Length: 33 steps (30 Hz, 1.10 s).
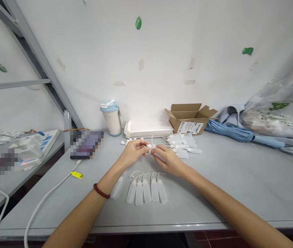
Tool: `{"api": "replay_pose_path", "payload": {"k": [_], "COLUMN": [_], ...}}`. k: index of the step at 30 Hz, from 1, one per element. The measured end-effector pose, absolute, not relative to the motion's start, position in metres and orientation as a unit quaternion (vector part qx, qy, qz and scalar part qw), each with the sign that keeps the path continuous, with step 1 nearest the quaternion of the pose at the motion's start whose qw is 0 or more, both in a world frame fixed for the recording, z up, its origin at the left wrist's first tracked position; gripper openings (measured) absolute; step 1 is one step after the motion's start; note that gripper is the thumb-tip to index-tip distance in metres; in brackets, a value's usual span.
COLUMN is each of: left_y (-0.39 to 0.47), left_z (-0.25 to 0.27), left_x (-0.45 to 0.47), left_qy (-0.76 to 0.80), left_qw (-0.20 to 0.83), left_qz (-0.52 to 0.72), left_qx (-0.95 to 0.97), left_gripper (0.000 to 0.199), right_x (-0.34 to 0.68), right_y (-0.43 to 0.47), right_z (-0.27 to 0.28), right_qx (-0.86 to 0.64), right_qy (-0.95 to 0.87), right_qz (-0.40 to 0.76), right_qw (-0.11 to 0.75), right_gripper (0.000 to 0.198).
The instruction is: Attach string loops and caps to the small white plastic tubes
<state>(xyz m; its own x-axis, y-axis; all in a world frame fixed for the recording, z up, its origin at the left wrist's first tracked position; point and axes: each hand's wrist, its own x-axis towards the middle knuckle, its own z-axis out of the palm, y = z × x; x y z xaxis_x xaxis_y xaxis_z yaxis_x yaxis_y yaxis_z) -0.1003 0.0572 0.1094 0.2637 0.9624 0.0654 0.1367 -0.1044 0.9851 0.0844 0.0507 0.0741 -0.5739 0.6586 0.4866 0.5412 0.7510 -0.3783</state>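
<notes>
My left hand (pixel 134 152) pinches a small white piece (pixel 149 146) between thumb and fingers. Close beside it, my right hand (pixel 169 159) is closed on a white piece with a thin tube (pixel 152 140) standing up from it; the fingers hide most of it. Nearer the table's front edge lies a row of several flat translucent bottles (pixel 146 190) with curved thin white tubes. Another translucent bottle (pixel 117 187) is partly covered by my left wrist. Behind my right hand, more such bottles (pixel 184 142) lie in a pile. Small white pieces (pixel 128 141) lie behind my left hand.
Along the wall stand a blue-lidded cup (pixel 111 119), a stack of white trays (pixel 149 128) and an open cardboard box (pixel 191 119). A folded blue umbrella (pixel 239 132) and a plastic bag (pixel 275 113) are at right. A phone (pixel 86 145) with a white cable (pixel 49 196) is at left.
</notes>
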Motion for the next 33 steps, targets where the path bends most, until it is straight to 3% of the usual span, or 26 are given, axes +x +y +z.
{"api": "replay_pose_path", "payload": {"k": [8, 16, 20, 33], "left_y": [0.06, 0.062, 0.06, 0.052], "left_z": [0.108, 0.104, 0.108, 0.115], "left_x": [-0.103, -0.104, -0.104, -0.101], "left_qy": [0.411, 0.369, 0.381, 0.406], "left_qw": [0.531, 0.514, 0.484, 0.502], "left_qz": [0.427, 0.384, 0.369, 0.372], "left_qx": [0.605, 0.672, 0.696, 0.667], "left_gripper": [0.028, 0.025, 0.023, 0.024], "right_x": [0.082, 0.089, 0.091, 0.094], "right_y": [0.047, 0.044, 0.045, 0.054], "right_z": [0.079, 0.09, 0.092, 0.089], "right_qx": [-0.311, -0.348, -0.34, -0.328], "right_qy": [-0.877, -0.81, -0.758, -0.707], "right_qz": [0.158, 0.363, 0.449, 0.481], "right_qw": [0.33, 0.301, 0.328, 0.402], "right_gripper": [0.023, 0.014, 0.009, 0.018]}}
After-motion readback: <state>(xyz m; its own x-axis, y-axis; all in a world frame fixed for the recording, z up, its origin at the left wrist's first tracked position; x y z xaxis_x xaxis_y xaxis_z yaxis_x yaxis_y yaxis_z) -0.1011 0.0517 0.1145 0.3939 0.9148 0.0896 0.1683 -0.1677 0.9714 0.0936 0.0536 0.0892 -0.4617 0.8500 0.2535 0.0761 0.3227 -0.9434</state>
